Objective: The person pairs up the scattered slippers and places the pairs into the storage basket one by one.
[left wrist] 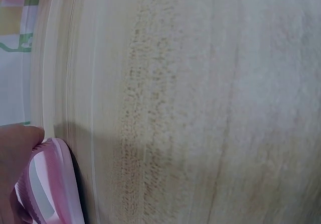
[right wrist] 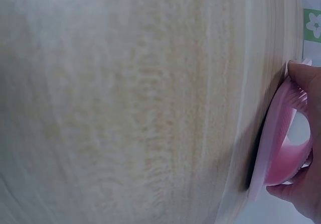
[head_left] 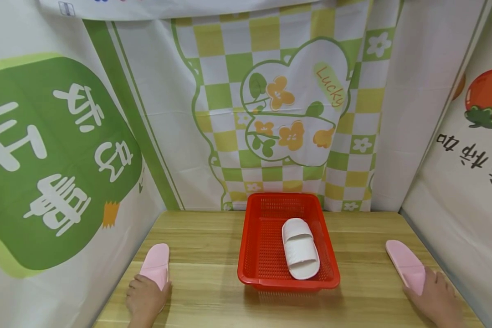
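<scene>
At the table's left side my left hand (head_left: 146,295) grips a pink slipper (head_left: 156,259) across its strap; the toe end points away from me. The left wrist view shows the thumb against the edge of that slipper (left wrist: 64,179), while most of the hand is out of frame. Over on the right, my right hand (head_left: 436,296) holds another pink slipper (head_left: 402,260), angled toward the upper left. In the right wrist view, thumb and fingers clasp this slipper (right wrist: 273,133) from its two sides. A white slipper (head_left: 297,246) lies inside a red plastic basket (head_left: 246,255) between the hands.
The basket stands on a wood-grain table (head_left: 205,273), near its back edge. Behind it hangs a checkered cloth (head_left: 213,91) with flowers. Printed white sheets close in the left side (head_left: 147,200) and the right side (head_left: 455,200).
</scene>
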A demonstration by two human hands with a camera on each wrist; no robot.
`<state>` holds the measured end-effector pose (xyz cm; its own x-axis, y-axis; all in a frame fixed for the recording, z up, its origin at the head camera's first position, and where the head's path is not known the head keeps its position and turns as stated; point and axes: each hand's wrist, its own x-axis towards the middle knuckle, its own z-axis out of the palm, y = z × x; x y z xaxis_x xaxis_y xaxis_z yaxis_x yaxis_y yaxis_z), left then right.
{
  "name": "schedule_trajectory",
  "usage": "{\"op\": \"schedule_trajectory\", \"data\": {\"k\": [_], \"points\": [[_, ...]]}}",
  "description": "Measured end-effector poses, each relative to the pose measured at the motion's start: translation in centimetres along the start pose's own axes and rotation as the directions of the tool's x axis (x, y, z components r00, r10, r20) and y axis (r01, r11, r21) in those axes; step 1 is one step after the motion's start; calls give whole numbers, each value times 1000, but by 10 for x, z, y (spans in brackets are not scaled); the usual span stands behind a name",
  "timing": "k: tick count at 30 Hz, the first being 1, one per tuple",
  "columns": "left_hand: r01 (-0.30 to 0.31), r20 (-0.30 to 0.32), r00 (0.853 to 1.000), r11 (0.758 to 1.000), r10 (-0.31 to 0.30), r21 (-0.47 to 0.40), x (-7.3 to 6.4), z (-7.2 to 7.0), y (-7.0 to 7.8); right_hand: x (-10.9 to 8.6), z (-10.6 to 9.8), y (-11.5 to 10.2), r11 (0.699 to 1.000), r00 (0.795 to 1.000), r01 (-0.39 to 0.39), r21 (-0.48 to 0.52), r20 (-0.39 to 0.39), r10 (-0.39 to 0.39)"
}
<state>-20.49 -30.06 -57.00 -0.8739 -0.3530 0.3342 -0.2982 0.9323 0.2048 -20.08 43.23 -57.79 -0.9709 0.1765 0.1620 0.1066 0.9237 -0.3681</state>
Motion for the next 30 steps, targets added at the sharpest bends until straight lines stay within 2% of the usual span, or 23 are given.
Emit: {"op": "schedule_trajectory", "data": {"k": [8,21,30], "points": [[-11,-26,1000,1000,11,-6,1,5,-1,-4,1,-3,1000,1000,-21,3,-2,21],[23,-63,998,999,-26,-49,-1,2,4,-6,6,-2,999,997,-51,18,-53,52],[34,-40,999,998,-37,-57,-1,3,3,-6,4,-2,998,998,-57,23,-33,58]]}}
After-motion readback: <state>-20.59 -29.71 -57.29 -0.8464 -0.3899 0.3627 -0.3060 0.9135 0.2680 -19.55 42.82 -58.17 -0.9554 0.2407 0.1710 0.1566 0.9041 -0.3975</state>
